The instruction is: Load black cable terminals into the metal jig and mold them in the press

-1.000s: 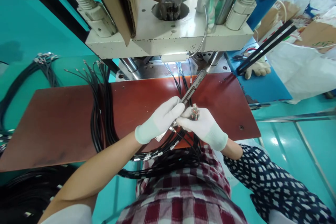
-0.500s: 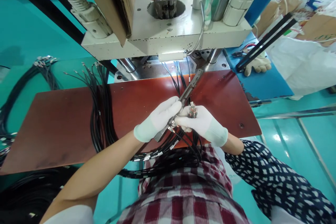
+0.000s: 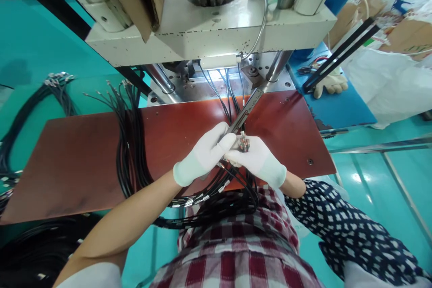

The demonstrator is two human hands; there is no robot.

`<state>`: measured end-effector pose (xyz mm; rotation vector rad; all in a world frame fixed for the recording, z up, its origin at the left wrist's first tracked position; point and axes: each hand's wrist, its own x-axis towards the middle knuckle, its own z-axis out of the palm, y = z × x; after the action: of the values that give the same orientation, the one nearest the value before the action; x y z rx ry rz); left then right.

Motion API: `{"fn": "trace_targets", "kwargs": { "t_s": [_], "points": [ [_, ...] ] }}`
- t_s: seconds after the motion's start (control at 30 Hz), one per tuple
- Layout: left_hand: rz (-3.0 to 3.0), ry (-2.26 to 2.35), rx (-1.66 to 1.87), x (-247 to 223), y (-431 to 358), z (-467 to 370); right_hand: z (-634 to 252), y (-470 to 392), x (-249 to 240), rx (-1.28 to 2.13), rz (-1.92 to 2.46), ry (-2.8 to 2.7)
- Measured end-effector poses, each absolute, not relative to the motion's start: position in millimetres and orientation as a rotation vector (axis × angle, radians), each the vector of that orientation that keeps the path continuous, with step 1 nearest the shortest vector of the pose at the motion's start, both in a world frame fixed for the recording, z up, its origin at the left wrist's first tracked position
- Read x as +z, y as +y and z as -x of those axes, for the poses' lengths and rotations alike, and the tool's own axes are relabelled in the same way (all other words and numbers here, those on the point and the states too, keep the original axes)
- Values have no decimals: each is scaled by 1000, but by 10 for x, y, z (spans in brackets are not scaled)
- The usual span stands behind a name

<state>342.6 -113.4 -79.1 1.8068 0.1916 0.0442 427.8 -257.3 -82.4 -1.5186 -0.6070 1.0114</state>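
My left hand (image 3: 207, 153), in a white glove, is closed around a long narrow metal bar (image 3: 249, 107) that slants up to the right over the board. Pressed close beside it, my gloved right hand (image 3: 259, 160) has its fingers curled round a cluster of small metal cable connectors (image 3: 243, 144). Black cables (image 3: 216, 189) with silver ends loop below both hands, over my lap. The fingertips of the two hands meet at the bar's lower part, so what they pinch there is hidden.
A white press plate (image 3: 216, 38) stands above a metal bed where several thin cables (image 3: 229, 90) lie. The red-brown board (image 3: 84, 157) carries a cable bundle (image 3: 133, 144) on the left. Pliers and a glove (image 3: 332, 83) rest on the blue surface at right.
The press plate has risen, showing more of the lit metal bed beneath. My right hand has shifted slightly left, closer against my left hand. The bar stays in nearly the same place.
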Motion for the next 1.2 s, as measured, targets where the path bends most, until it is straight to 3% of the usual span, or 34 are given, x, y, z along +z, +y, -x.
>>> {"fn": "trace_targets", "kwargs": {
  "t_s": [0.2,0.43,0.8,0.97,1.2],
  "points": [
    [-1553,215,-43,-793,-1030,-3418,-4424,-2748,-689,908,1950,-817],
    [-1415,102,-31,-769,-895,-3466,-4436,-2826,-785,971,1553,-542],
    [-1349,113,-146,-852,-980,-3453,-4510,-2736,-1083,1431,1033,-399],
    [-1397,83,-99,-862,-968,-3461,-4481,-2695,-889,1326,1262,-466],
    [-1425,86,-62,-887,-973,-3462,-4348,-2587,-704,923,1526,-412]
  ]
}}
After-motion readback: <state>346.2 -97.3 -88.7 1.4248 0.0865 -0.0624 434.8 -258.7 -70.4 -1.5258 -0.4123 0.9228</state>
